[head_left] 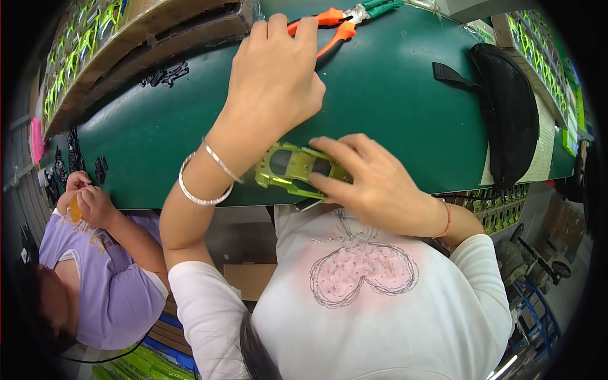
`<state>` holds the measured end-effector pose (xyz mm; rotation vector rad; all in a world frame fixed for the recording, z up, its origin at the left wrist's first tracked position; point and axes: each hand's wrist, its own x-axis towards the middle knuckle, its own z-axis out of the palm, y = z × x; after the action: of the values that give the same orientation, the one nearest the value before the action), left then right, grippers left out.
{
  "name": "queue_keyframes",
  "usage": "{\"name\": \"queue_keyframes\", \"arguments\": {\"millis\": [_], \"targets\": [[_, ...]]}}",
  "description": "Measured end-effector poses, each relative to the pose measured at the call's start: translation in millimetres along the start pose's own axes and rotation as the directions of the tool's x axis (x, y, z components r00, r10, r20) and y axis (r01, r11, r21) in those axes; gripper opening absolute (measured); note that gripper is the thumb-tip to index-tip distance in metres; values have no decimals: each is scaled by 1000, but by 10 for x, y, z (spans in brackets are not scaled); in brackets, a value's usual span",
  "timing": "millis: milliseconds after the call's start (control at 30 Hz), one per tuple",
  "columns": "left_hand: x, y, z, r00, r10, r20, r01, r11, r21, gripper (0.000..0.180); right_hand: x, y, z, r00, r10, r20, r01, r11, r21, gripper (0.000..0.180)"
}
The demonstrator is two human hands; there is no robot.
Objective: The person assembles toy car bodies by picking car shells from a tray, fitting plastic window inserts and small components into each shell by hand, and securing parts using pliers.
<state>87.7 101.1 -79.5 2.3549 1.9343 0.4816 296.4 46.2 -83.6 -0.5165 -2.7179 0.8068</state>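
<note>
A lime-green toy car shell (292, 168) lies at the near edge of the dark green table (392, 95). My right hand (373, 183) grips it from the right, with the fingers over its roof and window openings. My left hand (273, 73), with two silver bangles on its wrist, stretches across the table to the far side. Its fingers curl over the orange handles of a pair of pliers (339, 24). The fingertips are hidden behind the hand.
A black mesh pouch with a strap (510, 107) lies at the right. Small black plastic parts (166, 73) sit at the far left, more (71, 158) at the left edge. Cardboard boxes of green parts (88, 38) line the back. A co-worker in purple (107, 278) handles something orange.
</note>
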Motion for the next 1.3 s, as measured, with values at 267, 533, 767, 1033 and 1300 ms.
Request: {"name": "queue_keyframes", "arguments": {"millis": [267,533,767,1033,1300], "targets": [[84,-132,147,984,-158,84,166,981,-96,52,-47,-49,239,998,24,-64,-32,993,-114,65],[-941,-135,-668,905,-335,261,402,479,-781,61,-79,200,-148,983,183,-15,-159,893,421,41],[-1700,244,-778,779,-405,479,511,-34,-859,62,19,238,-287,834,370,410,-413,-75,908,50],[-1874,283,-570,833,-371,410,540,386,-748,53,139,82,-216,803,510,308,-205,-249,947,49],[-1780,281,-589,845,-353,401,534,589,-607,76,107,31,-202,836,545,68,-180,155,971,47]]}}
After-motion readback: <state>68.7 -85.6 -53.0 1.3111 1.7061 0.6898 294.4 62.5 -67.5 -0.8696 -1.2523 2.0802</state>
